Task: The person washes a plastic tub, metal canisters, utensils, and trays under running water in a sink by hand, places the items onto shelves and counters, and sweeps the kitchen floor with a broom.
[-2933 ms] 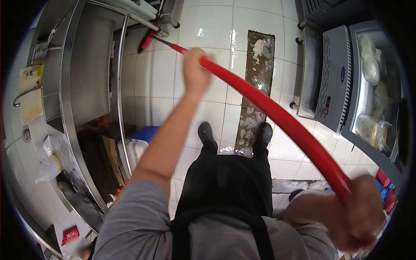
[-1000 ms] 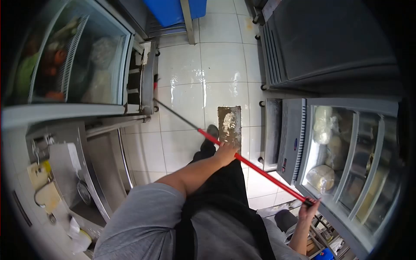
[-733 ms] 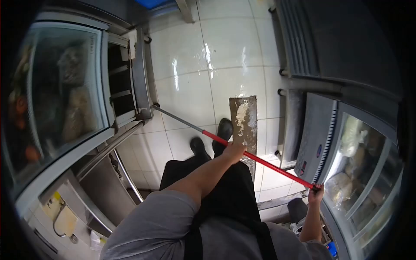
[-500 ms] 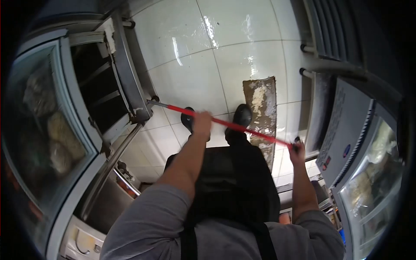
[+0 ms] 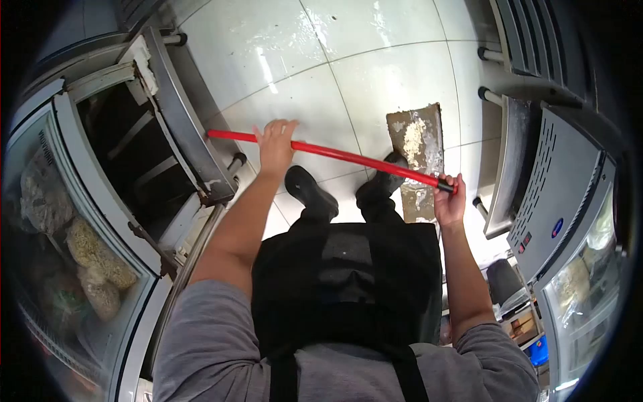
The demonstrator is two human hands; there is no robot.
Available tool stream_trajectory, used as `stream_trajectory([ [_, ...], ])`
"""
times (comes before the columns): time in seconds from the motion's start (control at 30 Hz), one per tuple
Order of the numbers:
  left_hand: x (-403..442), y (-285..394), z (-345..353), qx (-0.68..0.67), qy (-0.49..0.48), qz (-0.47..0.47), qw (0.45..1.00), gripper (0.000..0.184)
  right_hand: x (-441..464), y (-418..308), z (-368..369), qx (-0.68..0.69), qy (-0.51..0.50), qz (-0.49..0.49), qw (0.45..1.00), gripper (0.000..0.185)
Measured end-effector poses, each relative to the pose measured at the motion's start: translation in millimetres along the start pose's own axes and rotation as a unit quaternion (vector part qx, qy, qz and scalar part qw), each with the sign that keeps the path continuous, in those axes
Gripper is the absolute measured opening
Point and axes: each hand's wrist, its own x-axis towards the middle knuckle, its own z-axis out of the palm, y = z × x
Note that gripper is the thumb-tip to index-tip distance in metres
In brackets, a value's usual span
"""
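My left hand (image 5: 276, 149) lies over the red pole (image 5: 355, 158) left of centre, holding it loosely, with its fingers partly stretched past the far side. My right hand (image 5: 450, 201) is closed around the pole's black end cap. The pole runs almost level across the view, above my dark shoes. Its left end meets the edge of the low steel frame (image 5: 194, 114), and whatever lies beyond is hidden. Below the pole hangs my black apron (image 5: 345, 281).
Wet white tiles (image 5: 301, 100) surround a sunken brown strip (image 5: 422, 144) with pale scraps, close to my right shoe. A glass-topped fridge (image 5: 87, 261) with bagged food stands at left. Another fridge (image 5: 562, 194) and a steel frame (image 5: 512, 161) stand at right.
The view has turned and shifted towards the left fridge. The pole's thin grey shaft has slid out of sight under the left frame. My left hand has moved left along the pole, its fingers loosened.
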Motion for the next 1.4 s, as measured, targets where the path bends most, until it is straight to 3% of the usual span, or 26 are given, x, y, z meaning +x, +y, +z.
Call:
stream_trajectory([
  [0.07,-17.8,-8.9,4.2,0.028,-0.047,-0.169,0.984,0.023,8.5,11.6,0.9,-0.055,0.007,0.046,0.997,0.031],
  [0.13,-15.5,-53.6,20.7,0.075,-0.005,-0.225,0.972,0.023,32.3,38.5,35.5,-0.104,0.083,0.108,0.985,0.034],
  [0.2,14.4,-71.8,19.9,0.121,0.037,-0.275,0.953,0.023,68.5,40.8,62.3,-0.058,-0.045,0.083,0.994,0.03],
  [0.3,49.2,-48.5,-1.6,0.128,-0.033,-0.185,0.974,0.013,75.2,-3.6,86.2,-0.082,-0.089,0.069,0.99,0.027],
  [0.4,12.2,30.5,30.5,0.082,-0.039,-0.088,0.992,0.021,15.1,-65.5,-5.0,-0.068,0.044,0.014,0.997,0.022],
  [0.47,-57.1,117.4,43.5,-0.102,-0.009,0.004,0.995,0.025,-73.1,-119.7,-87.9,-0.067,0.17,-0.04,0.982,0.024],
  [0.5,-80.1,164.7,29.5,-0.241,-0.167,-0.003,0.956,0.024,-128.5,-147.1,-127.3,-0.062,0.245,-0.08,0.964,0.029],
  [0.57,-137.8,241.8,14.7,-0.355,-0.078,0.202,0.91,0.015,-236.2,-194.8,-166.9,-0.08,0.316,-0.166,0.931,0.036],
  [0.6,-148.6,269.1,-12.0,-0.397,-0.043,0.225,0.889,0.013,-273.3,-212.0,-171.3,-0.104,0.43,-0.199,0.874,0.037],
  [0.63,-150.7,285.9,-36.8,-0.437,-0.01,0.248,0.865,0.01,-315.4,-241.5,-208.2,-0.022,0.35,-0.228,0.908,0.038],
  [0.67,-140.8,283.0,-49.6,-0.438,-0.007,0.25,0.864,0.01,-330.1,-252.6,-189.0,0.014,0.4,-0.234,0.886,0.038],
  [0.7,-125.8,266.9,-59.8,-0.342,-0.116,0.199,0.911,0.011,-331.0,-257.9,-187.1,0.013,0.398,-0.235,0.887,0.038],
  [0.73,-113.2,245.9,-67.3,-0.237,-0.223,0.141,0.935,0.012,-330.1,-263.1,-185.1,-0.008,0.316,-0.218,0.924,0.037],
  [0.8,-94.4,178.7,-65.0,-0.169,-0.129,0.128,0.969,0.018,-307.2,-250.5,-145.0,-0.045,0.211,-0.169,0.962,0.035],
  [0.83,-93.7,152.2,-47.1,-0.048,-0.158,0.098,0.981,0.019,-285.2,-227.6,-104.3,-0.061,0.193,-0.14,0.969,0.033],
  [0.87,-85.6,130.4,-52.2,-0.063,-0.104,0.049,0.991,0.025,-266.8,-216.6,-99.6,-0.033,0.207,-0.139,0.968,0.033],
  [0.9,-77.1,117.4,-59.1,-0.055,-0.099,0.012,0.994,0.017,-256.0,-210.7,-95.5,-0.04,0.138,-0.145,0.979,0.031],
  [0.97,-68.0,126.1,-63.1,-0.063,-0.079,-0.005,0.995,0.016,-254.2,-209.9,-62.3,-0.065,0.182,-0.152,0.969,0.031],
  [1.03,-70.1,162.6,-59.3,0.052,-0.159,0.034,0.985,0.022,-292.7,-238.6,-83.5,-0.034,0.139,-0.132,0.981,0.03],
  [1.1,-96.8,221.8,-56.2,-0.165,-0.215,0.084,0.959,0.013,-373.3,-272.3,-118.2,-0.078,0.217,-0.229,0.946,0.029],
  [1.13,-111.7,267.8,-51.9,-0.04,-0.28,0.154,0.947,0.006,-429.9,-292.9,-138.9,-0.045,0.185,-0.235,0.953,0.029],
  [1.17,-138.9,302.1,-85.3,-0.199,-0.191,0.215,0.937,0.006,-484.3,-306.1,-125.5,-0.091,0.288,-0.291,0.908,0.03],
  [1.2,-153.9,337.9,-99.9,-0.397,-0.306,0.215,0.838,0.012,-548.4,-330.4,-154.3,-0.065,0.365,-0.343,0.863,0.028],
  [1.23,-175.9,378.3,-87.0,-0.36,-0.402,0.317,0.78,0.021,-618.8,-347.9,-174.8,-0.044,0.351,-0.39,0.85,0.029],
  [1.3,-203.3,413.5,-126.7,-0.369,-0.276,0.405,0.79,0.027,-690.4,-354.7,-163.8,-0.039,0.371,-0.447,0.813,0.03],
  [1.4,-191.8,423.6,-166.0,-0.317,-0.293,0.391,0.813,0.026,-728.7,-357.0,-149.2,-0.047,0.284,-0.481,0.828,0.031],
])
